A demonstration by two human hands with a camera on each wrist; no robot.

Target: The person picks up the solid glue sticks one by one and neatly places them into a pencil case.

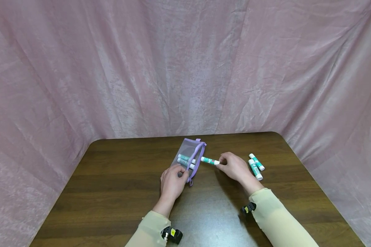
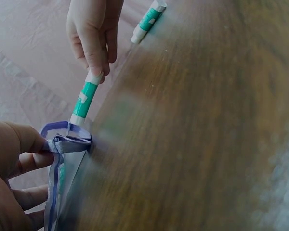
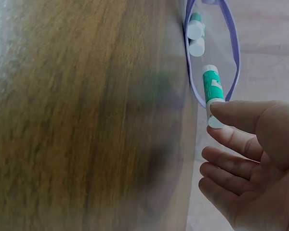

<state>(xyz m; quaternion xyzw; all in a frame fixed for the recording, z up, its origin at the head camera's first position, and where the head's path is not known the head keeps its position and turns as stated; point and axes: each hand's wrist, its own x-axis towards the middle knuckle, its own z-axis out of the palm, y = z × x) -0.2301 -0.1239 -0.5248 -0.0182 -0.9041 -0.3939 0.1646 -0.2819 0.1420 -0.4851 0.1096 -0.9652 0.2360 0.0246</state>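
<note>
Left hand (image 1: 172,181): you pinch the pouch (image 1: 188,147) at its open rim.
Right hand (image 1: 235,168): you pinch one stick (image 1: 208,161) by its end at the mouth, not fully inserted.
Pouch: just beyond your left hand; two bagged sticks (image 1: 185,163), apparently done.
Loose sticks (image 1: 255,169): two, right of your right hand, apparently left to load.

Head view: from above, facing forward and down; farthest off, desk (image 1: 126,192) with curtain (image 1: 185,68) behind. Left wrist view: close, tilted, left hand (image 2: 5,159) at lower left. Right wrist view: close, facing into the pouch (image 3: 219,41), right hand (image 3: 272,163) at lower right. Shared by both wrist views: pouch, held green-and-white tube (image 2: 85,98).
</note>
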